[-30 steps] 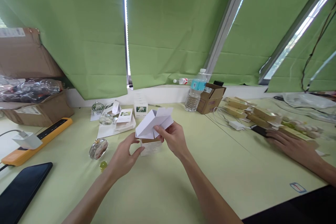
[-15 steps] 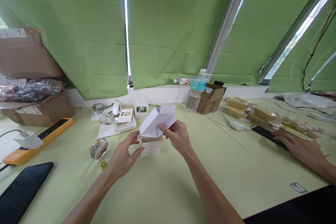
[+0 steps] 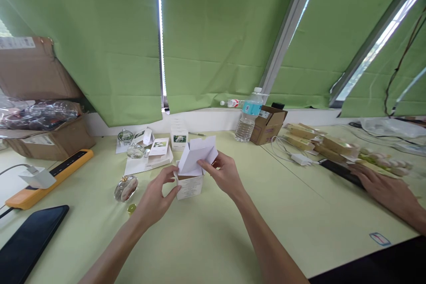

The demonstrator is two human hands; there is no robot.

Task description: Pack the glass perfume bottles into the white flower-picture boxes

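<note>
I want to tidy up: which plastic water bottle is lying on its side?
The small red-labelled bottle, lying flat on the window ledge. The bigger blue-labelled bottle stands upright on the table beside the cardboard box.

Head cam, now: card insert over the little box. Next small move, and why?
Probably ease the folded white card straight down into the small white box. The right hand pinches the card with its lower edge at the box's open top, apparently not seated, and the left hand holds the box's left side, steadying it on the table.
</note>
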